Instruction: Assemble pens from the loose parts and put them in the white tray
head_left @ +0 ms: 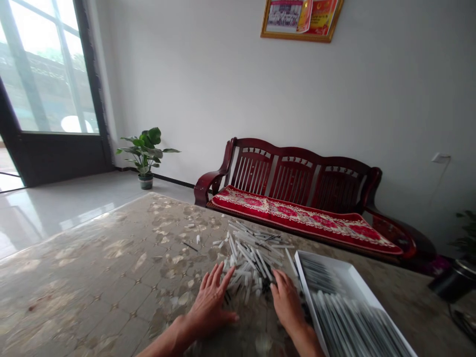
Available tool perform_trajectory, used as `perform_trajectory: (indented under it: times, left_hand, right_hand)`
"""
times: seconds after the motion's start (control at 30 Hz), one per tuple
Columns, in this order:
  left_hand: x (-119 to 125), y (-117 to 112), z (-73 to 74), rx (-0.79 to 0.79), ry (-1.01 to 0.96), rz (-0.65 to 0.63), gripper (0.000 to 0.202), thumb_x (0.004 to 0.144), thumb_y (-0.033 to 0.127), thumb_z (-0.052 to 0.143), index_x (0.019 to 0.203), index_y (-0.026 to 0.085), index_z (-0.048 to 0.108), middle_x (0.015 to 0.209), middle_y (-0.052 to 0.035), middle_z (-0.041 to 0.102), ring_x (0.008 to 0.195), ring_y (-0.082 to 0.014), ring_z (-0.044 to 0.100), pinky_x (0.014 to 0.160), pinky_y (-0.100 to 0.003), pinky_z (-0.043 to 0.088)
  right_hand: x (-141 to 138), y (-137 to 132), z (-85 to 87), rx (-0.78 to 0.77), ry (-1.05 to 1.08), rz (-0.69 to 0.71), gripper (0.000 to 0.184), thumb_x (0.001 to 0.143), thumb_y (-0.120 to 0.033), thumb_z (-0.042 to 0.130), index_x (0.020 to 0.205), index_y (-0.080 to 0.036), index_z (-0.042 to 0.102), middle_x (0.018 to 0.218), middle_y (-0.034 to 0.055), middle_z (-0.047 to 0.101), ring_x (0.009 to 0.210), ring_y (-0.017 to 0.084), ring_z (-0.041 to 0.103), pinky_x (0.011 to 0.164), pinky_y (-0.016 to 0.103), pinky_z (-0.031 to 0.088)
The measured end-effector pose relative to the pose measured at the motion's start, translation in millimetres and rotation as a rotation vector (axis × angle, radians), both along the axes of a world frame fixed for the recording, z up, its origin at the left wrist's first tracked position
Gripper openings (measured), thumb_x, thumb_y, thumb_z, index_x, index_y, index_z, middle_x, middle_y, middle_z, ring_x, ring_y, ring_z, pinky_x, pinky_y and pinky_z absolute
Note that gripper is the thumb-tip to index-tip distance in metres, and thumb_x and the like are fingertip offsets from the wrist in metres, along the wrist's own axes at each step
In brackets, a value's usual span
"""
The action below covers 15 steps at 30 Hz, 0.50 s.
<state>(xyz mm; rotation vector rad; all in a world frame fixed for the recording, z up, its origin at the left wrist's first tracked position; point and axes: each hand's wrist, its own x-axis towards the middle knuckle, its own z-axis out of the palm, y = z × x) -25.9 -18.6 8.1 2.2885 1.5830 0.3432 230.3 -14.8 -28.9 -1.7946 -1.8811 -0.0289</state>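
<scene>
Two bare hands, both over the near side of the bench [92,292], either side of a loose pile of white and dark sticks [247,255]. Your left hand [212,300] is at the pile's near left edge: fingers spread wide, thumb out to the right, nothing visible in it. Your right hand [288,302] is at the near right edge, fingers bent together and reaching the sticks; can't tell if it grips any. Pile lies jumbled, pieces pointing every way, some short. One dark stick [190,246] lies apart, left of the pile; small white pieces [198,239] near it. Right of your right hand: white box [347,277], open, slender rods [357,322] in two groups, far and near, blurred. Far side, beyond the bench: dark red wooden settee [293,176] with red patterned cover [308,215]. Far left: potted plant [147,148].
</scene>
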Motion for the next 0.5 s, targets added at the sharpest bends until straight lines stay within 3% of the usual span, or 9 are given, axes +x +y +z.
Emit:
perform_trajectory:
  times: [0.07, 0.17, 0.37, 0.5]
  left_hand:
    - [-1, -9, -0.6, -0.051, 0.047, -0.006, 0.119, 0.05, 0.048, 0.083, 0.152, 0.025, 0.026, 0.162, -0.0175, 0.016, 0.148, -0.0376, 0.011, 0.118, -0.055, 0.013]
    - [12, -12, -0.8, -0.041, 0.052, 0.024, 0.113, 0.055, 0.048, 0.081, 0.152, 0.027, 0.027, 0.162, -0.0162, 0.015, 0.149, -0.0369, 0.011, 0.118, -0.055, 0.012]
    - [51, 6, -2.5, 0.034, 0.02, 0.103, 0.094, 0.071, 0.053, 0.068, 0.151, 0.021, 0.031, 0.161, -0.0167, 0.022, 0.148, -0.0392, 0.015, 0.117, -0.058, 0.014]
    - [58, 10, -5.7, 0.075, -0.017, 0.128, 0.081, 0.079, 0.049, 0.061, 0.15, 0.02, 0.034, 0.158, -0.0168, 0.031, 0.147, -0.0386, 0.019, 0.116, -0.061, 0.013]
  right_hand:
    - [1, -7, -1.5, -0.014, -0.004, 0.0, 0.042, 0.087, -0.013, 0.041, 0.123, -0.017, 0.061, 0.125, 0.01, 0.065, 0.119, 0.022, 0.058, 0.102, 0.032, 0.044]
    - [0, -11, 4.0, -0.029, -0.024, -0.026, 0.042, 0.087, -0.01, 0.039, 0.121, -0.019, 0.062, 0.122, 0.009, 0.066, 0.115, 0.021, 0.06, 0.1, 0.03, 0.044]
    - [-14, 1, 39.3, -0.129, -0.204, -0.157, 0.019, 0.091, -0.026, 0.052, 0.102, -0.022, 0.067, 0.106, 0.0092, 0.069, 0.103, 0.024, 0.064, 0.087, 0.031, 0.047]
    - [-26, 9, 54.7, -0.26, -0.271, -0.205, 0.017, 0.09, -0.03, 0.055, 0.094, -0.02, 0.068, 0.104, 0.0094, 0.07, 0.103, 0.024, 0.065, 0.079, 0.029, 0.046]
